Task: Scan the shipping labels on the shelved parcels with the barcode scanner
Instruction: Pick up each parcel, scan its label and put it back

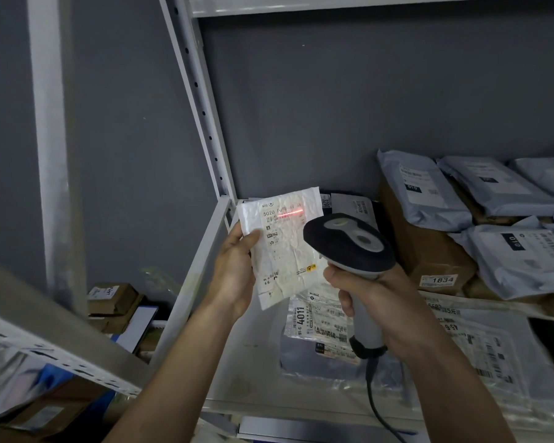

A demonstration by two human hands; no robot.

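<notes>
Two hands: left (234,270) grips parcel (285,247), right (381,302) grips scanner (349,247).

Scanner cable (373,398) runs off the bottom edge. Scanner head (349,244) hides the white parcel's (285,251) lower right corner. Label small print (277,238) unreadable. Lower-left shelf parcels (29,407) motion-blurred, cropped.

A dark grey wall (349,100) fills the background behind the shelving. A pale metal upright (202,107), pierced with a row of holes, slants from 12 o'clock toward the centre. At 9 o'clock stands a second pale post (50,155). At 7 o'clock a perforated metal rail (55,356) crosses diagonally.
</notes>
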